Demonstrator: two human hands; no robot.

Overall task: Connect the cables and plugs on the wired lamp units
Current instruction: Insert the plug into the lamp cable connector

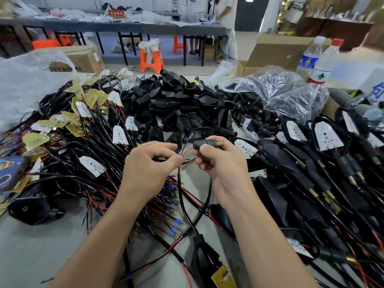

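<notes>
My right hand [220,161] grips a black plug [205,143] with a brass tip pointing right, held above the table's middle. My left hand [151,161] pinches thin black and red wires [185,151] just left of the plug, their brass terminal ends between the two hands. The black cable [204,204] hangs down from my hands to a black lamp housing [202,254] with a yellow circuit board near the front edge.
Wired LED boards [83,121] lie heaped at left, empty black housings [176,104] behind, loose plugs [255,113] and plastic bags at back right, assembled units [311,173] at right. Two water bottles [320,61] stand far right. A phone [10,171] lies at left.
</notes>
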